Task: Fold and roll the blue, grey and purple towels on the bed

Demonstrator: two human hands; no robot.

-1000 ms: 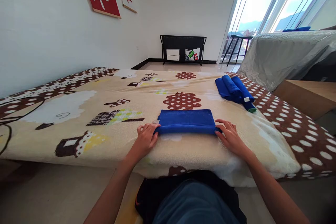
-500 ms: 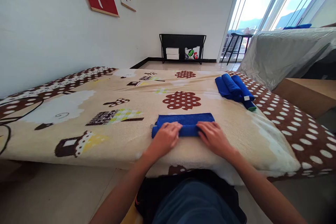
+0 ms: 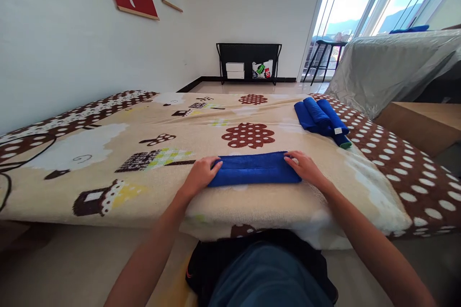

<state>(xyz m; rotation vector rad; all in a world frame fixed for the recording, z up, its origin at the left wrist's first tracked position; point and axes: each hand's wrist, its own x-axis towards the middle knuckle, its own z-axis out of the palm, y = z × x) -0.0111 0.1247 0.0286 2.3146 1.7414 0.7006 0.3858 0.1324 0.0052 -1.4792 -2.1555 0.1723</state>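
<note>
A blue towel [image 3: 254, 170], folded into a long flat strip, lies on the patterned blanket [image 3: 201, 129] near the bed's front edge. My left hand [image 3: 205, 171] pinches the towel's far left corner between thumb and fingers. At the opposite end, my right hand [image 3: 304, 165] grips the far right corner the same way. The towel's far edge looks slightly raised between the two hands. Several rolled blue towels [image 3: 319, 119] rest in a pile to the right, one with a white tag.
Brown polka-dot bedding [image 3: 406, 172] borders the blanket on the right. Beyond stand a cardboard box [image 3: 414, 124] and a plastic-covered piece of furniture [image 3: 392, 62]. A black rack [image 3: 248, 53] is against the far wall, and a dark stool [image 3: 326, 55] by the window. Black cable loops [image 3: 54, 141] lie at left.
Both hands have moved apart, from the towel's near roll to its far corners, and now grip them. The towel's near fold lies flatter. The view has shifted slightly.
</note>
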